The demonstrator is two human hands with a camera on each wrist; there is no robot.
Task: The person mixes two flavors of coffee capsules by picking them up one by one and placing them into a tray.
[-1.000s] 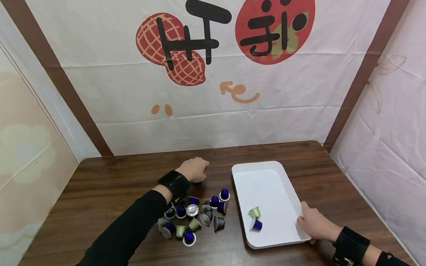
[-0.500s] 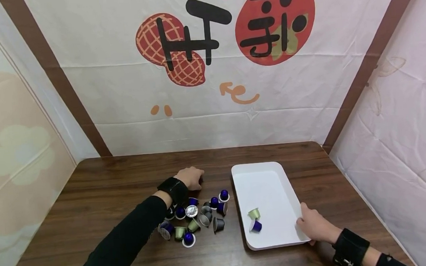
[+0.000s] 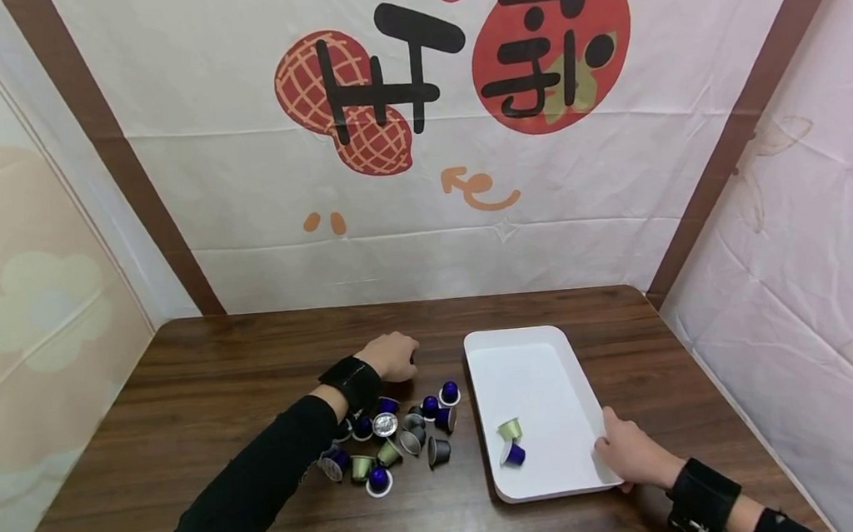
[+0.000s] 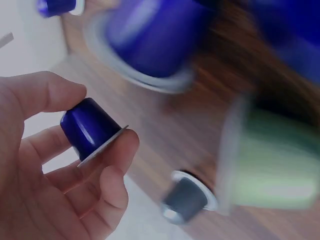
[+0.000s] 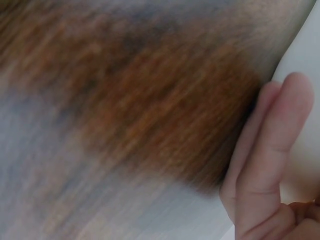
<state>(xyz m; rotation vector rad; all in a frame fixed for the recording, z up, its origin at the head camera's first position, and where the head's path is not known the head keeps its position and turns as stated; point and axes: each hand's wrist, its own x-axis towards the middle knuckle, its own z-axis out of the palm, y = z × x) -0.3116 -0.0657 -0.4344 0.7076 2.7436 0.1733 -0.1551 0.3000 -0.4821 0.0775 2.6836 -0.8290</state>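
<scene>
Dark wood-grain tabletop (image 3: 240,381) stretches before a white printed cloth (image 3: 403,255). Over it, the left hand (image 3: 390,357) pinches a dark-blue coffee capsule (image 4: 91,127) between thumb and fingertips, parted just to the capsule's width. Just nearer the wearer lies a loose cluster of blue capsules (image 3: 362,426), grey capsules (image 3: 439,451) and pale green capsules (image 3: 362,468). Right of the cluster, a rectangular white tray (image 3: 525,375) holds one green capsule (image 3: 510,429) beside one tilted blue capsule (image 3: 515,454). The right hand (image 3: 632,448) grips the tray's right rim near the near corner, thumb over the edge.
</scene>
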